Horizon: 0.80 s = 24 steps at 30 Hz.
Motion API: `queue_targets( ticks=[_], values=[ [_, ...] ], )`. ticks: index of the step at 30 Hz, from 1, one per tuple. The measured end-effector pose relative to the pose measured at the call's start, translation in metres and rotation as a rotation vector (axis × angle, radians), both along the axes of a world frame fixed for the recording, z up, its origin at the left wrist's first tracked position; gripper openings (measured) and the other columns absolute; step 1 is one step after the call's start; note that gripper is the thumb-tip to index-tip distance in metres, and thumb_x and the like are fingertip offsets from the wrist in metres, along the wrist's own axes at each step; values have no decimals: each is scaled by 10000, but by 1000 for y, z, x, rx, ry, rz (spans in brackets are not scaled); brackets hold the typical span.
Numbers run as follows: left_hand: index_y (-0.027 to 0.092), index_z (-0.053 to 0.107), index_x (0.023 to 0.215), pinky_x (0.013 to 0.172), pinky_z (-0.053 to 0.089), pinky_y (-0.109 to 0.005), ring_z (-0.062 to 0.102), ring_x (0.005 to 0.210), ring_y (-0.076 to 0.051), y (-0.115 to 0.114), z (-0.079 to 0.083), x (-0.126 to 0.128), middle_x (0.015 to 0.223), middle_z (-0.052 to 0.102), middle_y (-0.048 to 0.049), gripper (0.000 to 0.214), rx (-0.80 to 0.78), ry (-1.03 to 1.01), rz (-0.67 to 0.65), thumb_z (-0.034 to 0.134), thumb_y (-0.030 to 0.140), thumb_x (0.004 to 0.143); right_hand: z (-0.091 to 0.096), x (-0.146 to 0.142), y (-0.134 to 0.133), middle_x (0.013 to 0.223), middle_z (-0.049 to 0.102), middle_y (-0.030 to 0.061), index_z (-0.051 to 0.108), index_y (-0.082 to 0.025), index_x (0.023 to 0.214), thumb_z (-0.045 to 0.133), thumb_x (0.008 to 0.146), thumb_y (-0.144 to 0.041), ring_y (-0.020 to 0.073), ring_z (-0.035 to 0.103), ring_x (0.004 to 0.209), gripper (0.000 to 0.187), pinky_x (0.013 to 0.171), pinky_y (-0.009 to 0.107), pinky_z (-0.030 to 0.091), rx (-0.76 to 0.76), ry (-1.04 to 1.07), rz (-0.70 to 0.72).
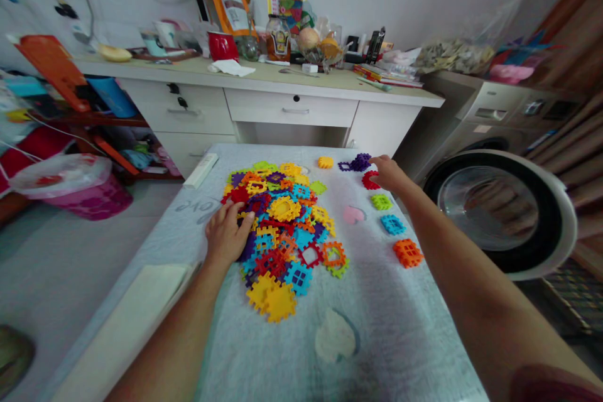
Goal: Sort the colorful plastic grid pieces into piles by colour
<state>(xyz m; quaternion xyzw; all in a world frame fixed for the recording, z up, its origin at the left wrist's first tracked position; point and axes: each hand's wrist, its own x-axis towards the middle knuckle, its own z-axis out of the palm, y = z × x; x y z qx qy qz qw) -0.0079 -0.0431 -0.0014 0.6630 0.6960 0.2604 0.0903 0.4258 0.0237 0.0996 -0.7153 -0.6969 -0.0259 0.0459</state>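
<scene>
A heap of coloured plastic interlocking tiles [285, 232] lies in the middle of a pale blue cloth-covered surface [391, 326]. My left hand [227, 233] rests on the heap's left edge, fingers curled onto the tiles. My right hand [387, 172] reaches to the far right and closes on a red tile [368, 181]. Beside it sit purple tiles [358, 162]. Along the right lie single green [380, 201], blue [392, 224] and orange [407, 252] tiles. A yellow tile [325, 162] sits apart at the far side.
A white remote-like bar [201, 170] lies at the far left of the cloth. A cluttered white desk [282, 97] stands behind. A washing machine with an open door [504, 213] is at the right. A pink tub [89, 198] sits on the floor at the left.
</scene>
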Motion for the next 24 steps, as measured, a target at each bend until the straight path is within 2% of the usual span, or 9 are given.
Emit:
queue_targets(
  ticks=[2,4,6,9,11,14,19,22,24],
  values=[
    [205,583,1335,1143,325,-531,444,1361,-328,0,0,0,1448,515,-143,554,2,-7,1,365,531,943,-2,-25,-17,1290,615,180,607,-114,1318,681,826,-160,268,630,1123,499,1004,357,468,-10,111,125],
    [210,589,1323,1147,321,-525,444,1362,-323,0,0,0,1448,515,-140,548,6,-11,2,360,533,944,-10,-53,-36,1170,686,138,640,-138,1258,683,851,-206,234,670,1011,416,928,344,512,-135,259,233],
    [213,593,1316,1148,321,-522,443,1363,-321,0,0,0,1447,516,-138,546,10,-13,2,355,535,945,-22,-78,-52,1199,688,117,650,-178,1239,708,848,-256,220,678,989,402,890,344,534,-229,393,334],
    [210,601,1304,1144,326,-526,452,1354,-324,0,-1,0,1430,527,-141,541,12,-19,1,355,530,944,-38,-105,-66,1319,640,130,619,-191,1293,741,818,-275,235,657,1089,498,938,371,527,-262,504,382],
    [209,609,1290,1142,332,-517,463,1342,-320,1,-1,-1,1410,539,-142,530,24,-27,3,362,524,942,-44,-115,-69,1320,641,129,613,-185,1301,739,800,-222,239,647,1113,518,960,383,517,-264,513,378],
    [200,615,1274,1139,344,-501,479,1324,-311,3,-3,-2,1368,558,-144,516,55,-52,16,373,512,941,-47,-120,-66,1242,679,114,642,-172,1242,716,778,-139,230,656,1067,470,943,376,516,-265,479,371],
    [183,632,1235,1150,348,-460,484,1314,-297,8,-6,-6,1344,555,-149,489,140,-92,42,394,485,933,-44,-109,-53,1177,694,96,659,-178,1197,723,779,-160,204,664,977,423,896,347,527,-232,462,390],
    [182,638,1216,1152,350,-454,489,1307,-298,10,-7,-7,1338,552,-146,483,157,-90,49,395,486,930,-37,-98,-30,1231,662,114,646,-174,1225,706,796,-158,199,659,987,433,906,342,528,-126,421,359],
    [188,640,1208,1151,352,-459,496,1300,-299,11,-8,-6,1335,554,-143,479,153,-86,54,396,493,931,-32,-92,-8,1263,641,125,644,-173,1238,692,800,-145,218,644,1056,442,966,358,507,-40,350,321]
  ],
)
